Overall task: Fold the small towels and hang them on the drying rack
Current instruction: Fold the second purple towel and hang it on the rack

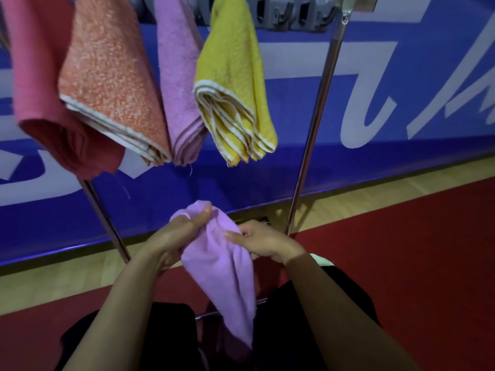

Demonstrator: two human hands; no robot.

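Note:
A lilac small towel (222,277) hangs bunched between my two hands, low in the middle of the view. My left hand (174,234) grips its upper left part, thumb on top. My right hand (263,242) pinches its right edge. Above, several folded towels hang over the drying rack: a dark pink towel (42,84) at far left, an orange speckled towel (112,84), a lilac folded towel (179,84) and a yellow towel (235,84). The rack's top bar is out of view.
The rack's right metal leg (316,121) slants down to the floor, and its left leg (107,220) runs behind my left arm. A blue wall banner with white lettering (401,89) stands behind. Below are a wooden floor strip (375,194) and red flooring (415,263).

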